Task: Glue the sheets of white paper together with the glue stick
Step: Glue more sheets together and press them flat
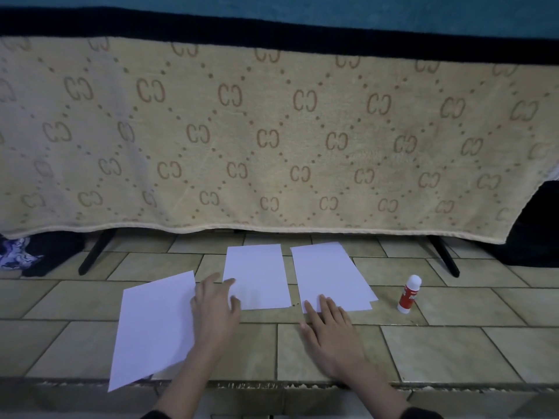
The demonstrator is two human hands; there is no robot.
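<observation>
- A tiled floor (438, 343) of beige rectangular tiles ran under a beige patterned blanket (272, 131) hung over a dark-legged frame, with a teal wall behind.
- Three lots of white paper lay on the floor in front of the blanket; the middle sheet (257, 273) serves as the landmark here.
- The left sheet (151, 328) lay tilted, nearer the camera and left of the middle sheet.
- The right stack (329, 273), seemingly more than one sheet, lay just right of the middle sheet, apart from it.
- The glue stick (409, 294), red and white with its cap on, stood upright well right of the middle sheet, beyond the right stack.
- The left hand (216, 309) had spread, relaxed fingers reaching onto the middle sheet's lower-left corner.
- The right hand (328, 331) lay flat, fingers straight, tips on the right stack's near edge.
</observation>
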